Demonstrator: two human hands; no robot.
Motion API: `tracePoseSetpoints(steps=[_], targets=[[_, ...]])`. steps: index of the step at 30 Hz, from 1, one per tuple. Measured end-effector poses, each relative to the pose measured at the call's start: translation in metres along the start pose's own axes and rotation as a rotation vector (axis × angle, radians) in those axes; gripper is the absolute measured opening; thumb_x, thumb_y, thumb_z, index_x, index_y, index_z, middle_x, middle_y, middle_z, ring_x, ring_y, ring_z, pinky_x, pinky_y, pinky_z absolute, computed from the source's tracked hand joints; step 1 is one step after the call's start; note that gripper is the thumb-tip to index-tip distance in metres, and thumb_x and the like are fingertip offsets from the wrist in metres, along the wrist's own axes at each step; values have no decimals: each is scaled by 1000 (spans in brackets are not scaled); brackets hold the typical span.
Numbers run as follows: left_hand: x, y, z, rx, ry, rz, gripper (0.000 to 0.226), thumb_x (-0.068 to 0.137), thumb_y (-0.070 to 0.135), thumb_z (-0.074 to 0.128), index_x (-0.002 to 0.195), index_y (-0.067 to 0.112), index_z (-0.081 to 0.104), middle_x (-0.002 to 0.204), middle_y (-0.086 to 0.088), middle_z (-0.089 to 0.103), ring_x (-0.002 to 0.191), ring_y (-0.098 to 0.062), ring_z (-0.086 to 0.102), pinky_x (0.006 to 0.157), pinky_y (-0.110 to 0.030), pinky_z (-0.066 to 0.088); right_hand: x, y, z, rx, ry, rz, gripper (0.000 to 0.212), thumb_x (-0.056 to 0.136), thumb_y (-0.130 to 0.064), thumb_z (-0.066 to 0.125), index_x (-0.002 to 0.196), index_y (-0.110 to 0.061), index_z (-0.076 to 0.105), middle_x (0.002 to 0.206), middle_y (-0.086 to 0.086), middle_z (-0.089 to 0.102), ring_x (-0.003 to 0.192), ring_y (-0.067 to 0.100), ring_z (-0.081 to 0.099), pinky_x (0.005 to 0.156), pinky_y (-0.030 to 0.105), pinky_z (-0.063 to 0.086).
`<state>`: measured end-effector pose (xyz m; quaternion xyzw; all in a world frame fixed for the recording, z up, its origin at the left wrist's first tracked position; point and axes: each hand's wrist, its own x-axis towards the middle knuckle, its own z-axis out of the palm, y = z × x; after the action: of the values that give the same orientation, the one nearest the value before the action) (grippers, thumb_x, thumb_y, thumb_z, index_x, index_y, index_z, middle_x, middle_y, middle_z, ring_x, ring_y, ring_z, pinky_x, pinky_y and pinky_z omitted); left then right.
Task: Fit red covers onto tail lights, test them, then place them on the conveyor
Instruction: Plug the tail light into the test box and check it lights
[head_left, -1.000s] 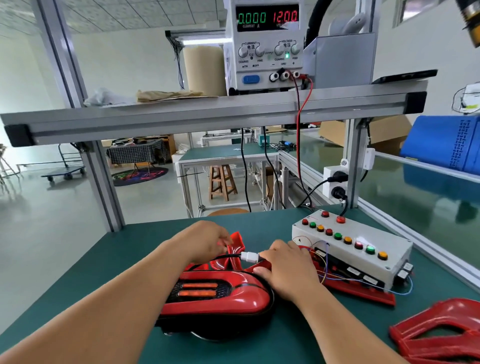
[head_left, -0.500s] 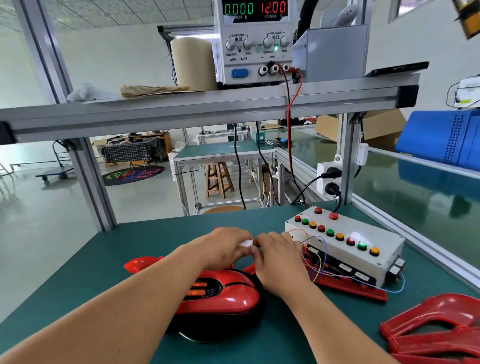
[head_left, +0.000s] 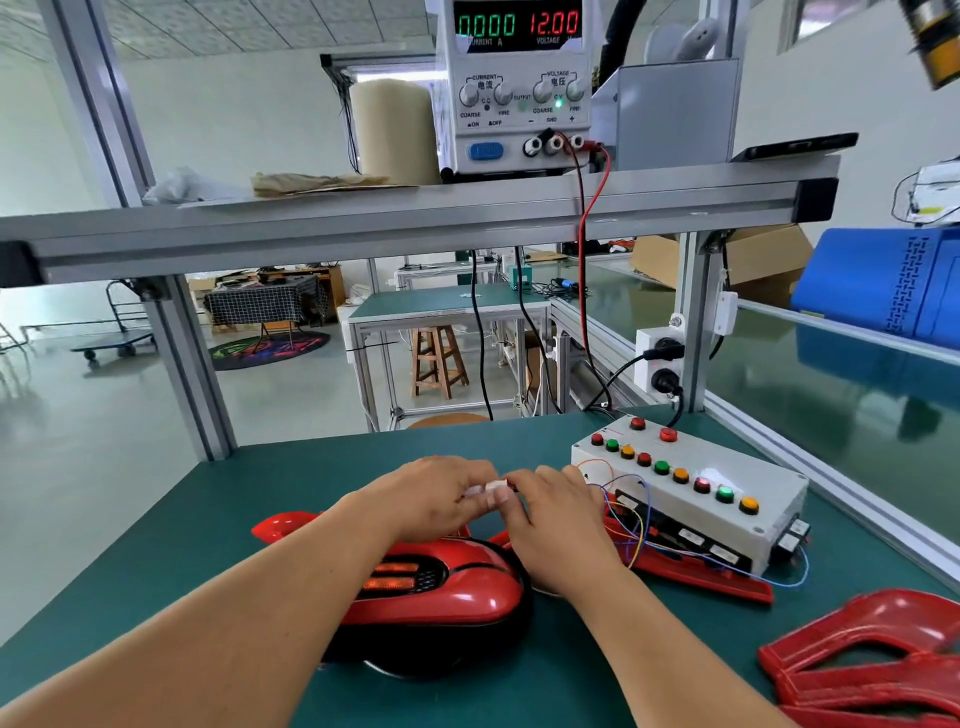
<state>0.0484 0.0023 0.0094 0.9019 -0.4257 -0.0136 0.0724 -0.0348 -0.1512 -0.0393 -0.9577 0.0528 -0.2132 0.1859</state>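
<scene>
Bench (head_left: 156, 571): green mat, framed in aluminium profile.

Conveyor (head_left: 841, 415): green belt along the right side of the bench, beyond a rail. A blue crate (head_left: 883, 286) shows at its far side.

Shelf (head_left: 415, 218): aluminium beam across the view above the bench. It carries the power supply (head_left: 519, 88), whose display reads 0.000 for current and 12.00 for voltage. A red lead (head_left: 584, 260) hangs from its terminals down towards the back of the bench.

Tail light (head_left: 457, 597): lies on the bench near the front edge, between and partly under the two forearms. Black housing below, glossy red cover on top, and two orange strips in a dark window. Cannot tell whether they are lit.

Test box (head_left: 685, 499): white, just right of the hands, with a row of red, green and amber buttons. Loose coloured wires run from its front face. It sits on a flat red part.

Red covers (head_left: 872, 654): stacked at the bench's front right corner, well apart from the tail light.

Left hand (head_left: 431, 499): above the far end of the tail light, fingers curled, pinching the white connector (head_left: 493, 487) from the left.

Right hand (head_left: 556, 519): fingertips meet the same connector from the right and pinch it. The two hands touch around it. The connector is mostly hidden by the fingers, and its cable cannot be seen.
</scene>
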Motion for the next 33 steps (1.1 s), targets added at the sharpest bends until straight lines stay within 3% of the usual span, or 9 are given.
tracePoseSetpoints(steps=[4, 8, 12, 14, 16, 19, 25, 29, 33], targets=[[-4, -3, -12, -112, 49, -77, 34, 99, 37, 50, 132, 31, 46, 114, 10, 48, 96, -11, 50, 86, -28, 38, -1, 5, -2, -119, -59, 89, 47, 100, -51, 23, 125, -28, 55, 121, -1, 51, 120, 23, 37, 93, 40, 26], [-28, -15, -34, -252, 313, -149, 27, 101, 22, 48, 126, 29, 53, 84, 13, 49, 66, 1, 44, 59, -16, 34, -4, 3, -4, -137, -45, 53, 45, 99, -45, 33, 140, -30, 43, 141, -6, 42, 130, 19, 37, 100, 39, 25], [-74, -31, -27, -488, 676, -257, 21, 99, 21, 52, 105, 40, 56, 67, -4, 49, 51, -5, 39, 52, -22, 38, -8, -10, -12, -101, -44, -41, 42, 96, -58, 29, 97, -34, 64, 92, -11, 62, 101, 16, 58, 94, 39, 28], [-99, -36, -15, -594, 852, -327, 24, 98, 22, 54, 99, 47, 55, 82, -12, 61, 63, -13, 48, 64, -33, 45, -11, -17, -17, -83, -127, -59, 61, 90, -72, 18, 66, -28, 52, 64, -9, 52, 75, 15, 55, 80, 35, 37], [-121, -38, -4, -747, 1027, -391, 27, 96, 25, 57, 95, 52, 55, 94, -7, 68, 79, -19, 57, 74, -39, 48, -11, -21, -21, -59, -203, -48, 77, 77, -85, 5, 59, -23, 48, 59, -7, 51, 64, 13, 52, 58, 29, 35], [-144, -36, 7, -926, 1170, -487, 8, 84, 43, 64, 88, 47, 59, 93, 2, 68, 81, -16, 58, 77, -35, 47, -12, -25, -24, -26, -353, -14, 94, 56, -97, -3, 66, -22, 52, 66, -3, 61, 60, 13, 58, 59, 29, 41], [-148, -37, 14, -1265, 1098, -546, 21, 100, 21, 54, 82, 30, 57, 98, -1, 61, 94, -24, 59, 87, -37, 41, -11, -21, -19, 247, -513, 101, 73, 73, -79, 50, 86, -8, 65, 120, 4, 67, 57, 20, 69, 61, 33, 53], [-144, -23, 13, -1246, 882, -413, 17, 101, 19, 48, 104, 30, 62, 106, 8, 67, 102, -15, 67, 87, -31, 49, -12, -20, -18, 472, -501, 165, 62, 67, -71, 67, 80, -10, 68, 85, -1, 73, 72, 20, 69, 64, 30, 49], [-124, -19, -6, -701, 740, -311, 24, 95, 15, 60, 96, 38, 65, 97, 10, 71, 94, -5, 64, 86, -19, 48, -12, -24, -16, 679, -476, 173, 55, 66, -59, 79, 86, -8, 69, 80, 3, 75, 68, 14, 68, 67, 29, 51]])
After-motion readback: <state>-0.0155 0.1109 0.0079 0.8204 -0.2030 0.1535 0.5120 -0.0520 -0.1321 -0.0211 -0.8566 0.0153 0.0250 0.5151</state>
